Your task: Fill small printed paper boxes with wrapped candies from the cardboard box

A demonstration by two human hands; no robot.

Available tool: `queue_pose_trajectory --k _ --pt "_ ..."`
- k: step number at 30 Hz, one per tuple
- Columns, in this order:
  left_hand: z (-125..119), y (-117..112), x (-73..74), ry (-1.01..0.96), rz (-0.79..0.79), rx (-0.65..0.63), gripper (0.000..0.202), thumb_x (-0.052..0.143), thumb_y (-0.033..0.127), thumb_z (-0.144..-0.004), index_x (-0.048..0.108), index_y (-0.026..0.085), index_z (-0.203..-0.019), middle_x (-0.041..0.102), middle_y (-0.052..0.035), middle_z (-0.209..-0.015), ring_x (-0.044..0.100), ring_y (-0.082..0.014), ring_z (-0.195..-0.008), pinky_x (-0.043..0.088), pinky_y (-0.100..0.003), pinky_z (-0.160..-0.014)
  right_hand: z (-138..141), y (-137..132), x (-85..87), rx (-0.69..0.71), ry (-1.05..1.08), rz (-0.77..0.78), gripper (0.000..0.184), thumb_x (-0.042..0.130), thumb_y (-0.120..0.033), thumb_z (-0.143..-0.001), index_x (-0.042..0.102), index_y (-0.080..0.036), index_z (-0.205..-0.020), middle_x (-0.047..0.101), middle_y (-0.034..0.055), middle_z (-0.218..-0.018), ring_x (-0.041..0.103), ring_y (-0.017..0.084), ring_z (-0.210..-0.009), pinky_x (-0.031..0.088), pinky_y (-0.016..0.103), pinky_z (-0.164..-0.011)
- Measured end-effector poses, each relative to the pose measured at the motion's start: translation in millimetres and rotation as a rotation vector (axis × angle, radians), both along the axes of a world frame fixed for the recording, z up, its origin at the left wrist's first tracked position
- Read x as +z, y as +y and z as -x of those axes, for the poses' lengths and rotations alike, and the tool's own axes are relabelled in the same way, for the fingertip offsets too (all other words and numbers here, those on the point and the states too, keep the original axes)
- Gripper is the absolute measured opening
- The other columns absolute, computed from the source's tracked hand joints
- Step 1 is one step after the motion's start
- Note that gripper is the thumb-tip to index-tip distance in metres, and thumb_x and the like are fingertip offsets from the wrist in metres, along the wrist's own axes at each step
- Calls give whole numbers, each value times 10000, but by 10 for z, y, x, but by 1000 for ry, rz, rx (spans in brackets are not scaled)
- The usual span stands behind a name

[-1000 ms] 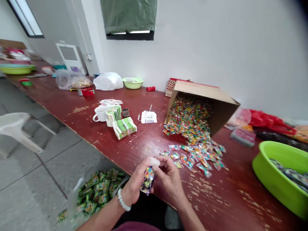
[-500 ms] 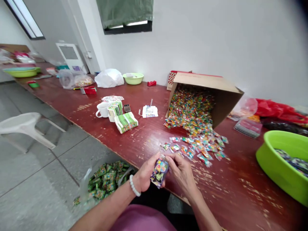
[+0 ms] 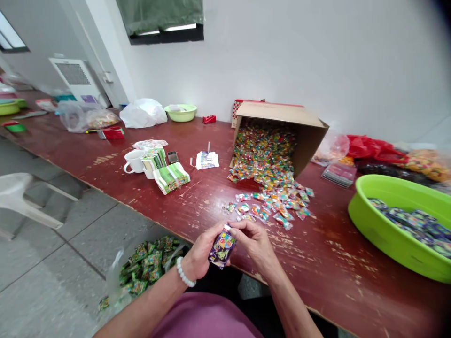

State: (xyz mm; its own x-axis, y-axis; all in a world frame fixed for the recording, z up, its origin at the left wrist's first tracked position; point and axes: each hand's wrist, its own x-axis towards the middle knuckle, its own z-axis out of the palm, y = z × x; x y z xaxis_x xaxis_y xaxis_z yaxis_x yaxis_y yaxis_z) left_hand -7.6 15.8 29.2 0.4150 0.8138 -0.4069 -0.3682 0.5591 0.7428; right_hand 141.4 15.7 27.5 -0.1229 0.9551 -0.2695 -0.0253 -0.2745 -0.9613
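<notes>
The purple packet point(image 3: 221, 246) is between your two hands at the near table edge point(image 3: 317, 291); your left hand point(image 3: 199, 256) grips its side and your right hand point(image 3: 255, 241) now pinches its top, lower than a second ago, so the closing work goes on. From left to right you have one white cup point(image 3: 134, 161), two green card stacks point(image 3: 165, 171), one tipped cardboard box point(image 3: 282, 136), and one green basin point(image 3: 398, 225). The loose candies point(image 3: 271, 206) I cannot count, they are too small.

Green basin point(image 3: 373, 225) cut by right edge; packet point(image 3: 221, 246) print too small to read.
</notes>
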Motion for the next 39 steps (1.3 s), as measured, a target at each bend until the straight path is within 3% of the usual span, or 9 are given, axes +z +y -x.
queue_pose_trajectory --k 8,12,18,22,25,28,32,36,39 --pt "-32 -64 51 95 -183 -13 426 580 468 -877 619 151 -1159 603 -57 -849 568 -155 -672 486 -240 -484 -105 -136 90 74 -80 -108 602 587 -591 -740 625 -141 -1138 595 30 -1136 593 -62 -927 486 -13 -814" --pt "-28 -93 50 154 -254 -25 435 565 474 -895 634 139 -1164 639 -95 -966 594 -149 -703 479 -220 -538 -102 -143 23 98 -185 -144 624 596 -601 -728 605 -140 -1148 609 21 -1071 561 -77 -837 466 -4 -755" --pt "-36 -131 33 60 -112 -37 398 492 415 -922 600 160 -1208 614 -63 -881 561 -138 -631 475 -230 -463 -47 -128 -26 53 -216 -166 588 607 -595 -716 633 -65 -969 621 31 -948 503 -91 -736 412 -11 -669" --pt "-15 -127 -46 18 -98 0 427 518 405 -906 578 169 -1258 620 -65 -885 576 -154 -649 497 -252 -469 5 -167 -48 14 -277 -219 536 557 -582 -764 671 -104 -980 628 20 -947 501 -102 -722 379 -26 -655" --pt "-14 -102 -63 -5 -55 51 427 544 399 -897 600 140 -1231 650 -89 -956 588 -138 -621 500 -247 -502 66 -212 -95 -4 -284 -342 467 550 -537 -790 686 -153 -1019 612 18 -1099 574 -79 -934 465 -8 -874" --pt "-31 -80 -28 -29 -14 98 434 528 403 -905 616 115 -1217 664 -115 -1017 604 -136 -605 483 -240 -498 101 -232 -133 -34 -287 -410 420 514 -505 -826 687 -204 -1062 574 3 -1200 544 -63 -1147 434 28 -1077" --pt "-33 -94 -9 58 -98 34 482 534 458 -898 597 180 -1287 657 -106 -1104 617 -149 -627 468 -241 -457 56 -191 -137 -45 -271 -244 479 541 -561 -789 692 -180 -1036 603 7 -1124 569 -77 -971 454 -6 -876" --pt "7 -117 -28 269 -393 33 404 552 410 -898 668 181 -1210 618 -104 -1211 620 -217 -992 517 -205 -592 -9 -134 -92 40 -199 -129 596 625 -582 -704 654 -95 -1044 628 43 -1024 541 -81 -743 421 -7 -675" --pt "30 -113 -25 344 -446 -31 478 496 485 -923 651 172 -1250 658 -108 -1011 631 -196 -851 500 -203 -552 -13 -111 -6 60 -115 -90 593 654 -571 -675 648 -60 -977 623 61 -1054 563 -67 -764 450 2 -685"
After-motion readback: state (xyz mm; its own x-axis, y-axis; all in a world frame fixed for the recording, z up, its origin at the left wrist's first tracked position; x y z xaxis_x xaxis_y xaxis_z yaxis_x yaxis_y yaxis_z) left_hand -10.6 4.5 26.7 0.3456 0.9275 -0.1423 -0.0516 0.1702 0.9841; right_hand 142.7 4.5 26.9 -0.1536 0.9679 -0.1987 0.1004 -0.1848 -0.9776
